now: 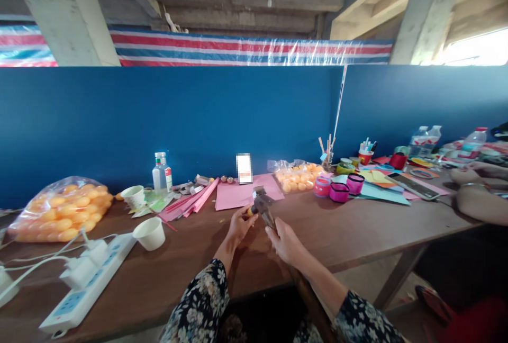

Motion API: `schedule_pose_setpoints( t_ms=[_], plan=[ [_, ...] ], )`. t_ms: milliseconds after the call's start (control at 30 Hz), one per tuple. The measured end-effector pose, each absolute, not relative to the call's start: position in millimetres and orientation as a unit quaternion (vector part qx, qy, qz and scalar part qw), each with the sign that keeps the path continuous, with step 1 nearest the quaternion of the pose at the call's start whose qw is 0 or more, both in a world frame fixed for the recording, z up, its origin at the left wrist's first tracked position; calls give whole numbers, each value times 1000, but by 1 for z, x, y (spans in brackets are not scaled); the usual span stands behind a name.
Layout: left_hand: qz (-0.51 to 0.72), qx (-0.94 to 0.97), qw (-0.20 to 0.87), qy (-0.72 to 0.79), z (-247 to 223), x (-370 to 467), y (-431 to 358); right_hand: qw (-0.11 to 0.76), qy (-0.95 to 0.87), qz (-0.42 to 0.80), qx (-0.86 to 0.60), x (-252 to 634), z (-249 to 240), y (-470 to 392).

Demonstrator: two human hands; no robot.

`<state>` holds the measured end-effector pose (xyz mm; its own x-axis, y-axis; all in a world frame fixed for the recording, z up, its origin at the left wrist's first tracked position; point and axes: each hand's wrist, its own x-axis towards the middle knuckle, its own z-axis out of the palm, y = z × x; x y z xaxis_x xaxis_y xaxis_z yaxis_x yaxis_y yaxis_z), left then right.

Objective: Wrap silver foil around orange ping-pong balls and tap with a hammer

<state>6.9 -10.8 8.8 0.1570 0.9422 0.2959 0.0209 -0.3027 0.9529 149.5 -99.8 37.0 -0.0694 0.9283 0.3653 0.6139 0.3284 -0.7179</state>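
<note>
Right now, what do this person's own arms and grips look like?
The left sleeve and right sleeve are dark with pale floral print, leaving the wrists bare. Left grip and right grip are human hands; no gloves or wristwatch show.

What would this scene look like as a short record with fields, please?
Right hand: grips a brown-handled, dark-headed hammer
Left hand: pinches a small yellow object beside the hammer's head; its kind unclear
Surface: brown wooden table
Behind hands: flat pink paper sheets
Left side: clear plastic bag of orange balls, round white paper cup, long white plastic power strip
Right side: dark rectangular phone
Far right: another person's bare forearm
</note>
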Motion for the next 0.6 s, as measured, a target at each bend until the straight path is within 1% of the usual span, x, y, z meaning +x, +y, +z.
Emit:
schedule_pose_setpoints(
  t_ms=[100,200,400,600],
  plan=[
    [530,593,474,378,9,7,-11,424,-698,187,-547,151,39,-100],
    [528,596,481,368,12,7,-13,410,-700,192,-552,152,41,-100],
    [542,603,427,402,15,6,-14,424,-696,187,-549,153,37,-100],
    [529,595,472,379,10,6,-12,419,-695,186,-553,152,35,-100]
  ],
)
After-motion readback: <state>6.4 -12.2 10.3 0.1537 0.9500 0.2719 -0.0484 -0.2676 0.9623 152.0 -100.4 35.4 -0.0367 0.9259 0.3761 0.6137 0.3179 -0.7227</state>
